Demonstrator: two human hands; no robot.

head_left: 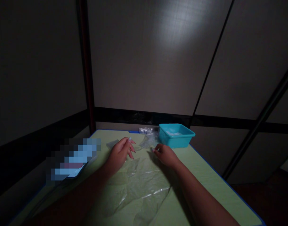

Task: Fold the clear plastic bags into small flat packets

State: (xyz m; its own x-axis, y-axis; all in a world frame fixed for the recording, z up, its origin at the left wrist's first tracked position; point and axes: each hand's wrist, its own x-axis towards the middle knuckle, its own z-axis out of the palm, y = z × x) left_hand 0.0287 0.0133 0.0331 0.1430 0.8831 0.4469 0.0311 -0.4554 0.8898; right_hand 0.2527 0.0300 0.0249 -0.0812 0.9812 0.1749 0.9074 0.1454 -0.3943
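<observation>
My left hand (120, 153) is over the middle of the table, its fingers apart and nothing visible in them. To its right, my right hand (166, 154) has its fingers curled in and the fingertips close to the thumb. Whether anything small is pinched there is too dark to tell. A large clear plastic sheet or bag (146, 182) lies wrinkled between and below both hands. Just beyond the hands, crumpled clear plastic (149, 139) rests near the far edge. A small flat pale packet (112, 144) is partly hidden behind my left hand.
A turquoise plastic basket (176, 141) with something whitish inside stands at the far right corner of the pale green table (200, 179), which has a blue rim. At the left edge is a blurred-out device with a bright screen (75, 163). Dark panelled walls rise behind.
</observation>
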